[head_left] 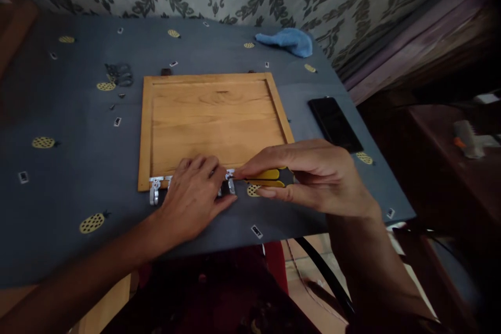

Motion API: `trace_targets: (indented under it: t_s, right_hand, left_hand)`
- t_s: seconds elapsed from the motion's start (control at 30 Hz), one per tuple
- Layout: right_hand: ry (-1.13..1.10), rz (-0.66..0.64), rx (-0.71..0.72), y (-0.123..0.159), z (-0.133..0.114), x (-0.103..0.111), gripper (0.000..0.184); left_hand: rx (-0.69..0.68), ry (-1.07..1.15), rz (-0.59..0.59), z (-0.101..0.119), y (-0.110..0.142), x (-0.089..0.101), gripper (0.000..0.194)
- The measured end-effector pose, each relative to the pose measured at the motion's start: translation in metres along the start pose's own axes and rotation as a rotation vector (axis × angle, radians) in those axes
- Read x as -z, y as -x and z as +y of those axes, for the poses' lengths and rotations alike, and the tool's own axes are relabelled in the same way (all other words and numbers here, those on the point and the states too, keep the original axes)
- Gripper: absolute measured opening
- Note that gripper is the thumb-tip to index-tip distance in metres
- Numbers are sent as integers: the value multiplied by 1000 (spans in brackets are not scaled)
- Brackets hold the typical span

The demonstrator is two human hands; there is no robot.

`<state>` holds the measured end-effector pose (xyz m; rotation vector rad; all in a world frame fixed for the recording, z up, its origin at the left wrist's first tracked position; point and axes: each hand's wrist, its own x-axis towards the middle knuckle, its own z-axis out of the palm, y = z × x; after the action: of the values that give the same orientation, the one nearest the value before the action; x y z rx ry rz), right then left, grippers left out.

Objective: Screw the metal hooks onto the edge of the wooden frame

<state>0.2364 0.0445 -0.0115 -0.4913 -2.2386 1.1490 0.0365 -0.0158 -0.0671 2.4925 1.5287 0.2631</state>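
A square wooden panel (213, 122) with a raised frame lies flat on the grey cloth-covered table (70, 167). A silver metal hinge (155, 188) sits on the panel's near edge at the left. My left hand (193, 198) rests on that near edge, fingers curled and pressing down on a second metal hinge (230, 183). My right hand (313, 175) grips a screwdriver with a yellow and black handle (272, 176), held level with its tip pointing left at the hinge under my left fingers.
A black phone (334, 124) lies to the right of the panel. A blue cloth (287, 40) is at the far edge. Dark metal parts (119, 74) lie at the far left. A dark wooden surface with a small tool (467, 138) stands to the right.
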Motion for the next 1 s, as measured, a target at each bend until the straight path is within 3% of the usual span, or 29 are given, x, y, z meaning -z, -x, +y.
trace_targets:
  t_s: [0.23,0.37,0.6,1.0]
  right_hand:
    - [101,311,41,3,10,-22,15]
    - [90,264,-2,3,6,-20,15]
    - [47,98,-23,14,-3,-4,38]
    - [294,441,84,9,9,-37,33]
  left_hand:
    - [-22,-26,-78,1,-4,7,35]
    - [-29,-30,-90,0,-6,8,35]
    - [-60,-43,-50,-1,-6,6,30]
    - [-83,-8,-13,-3,-6,4,29]
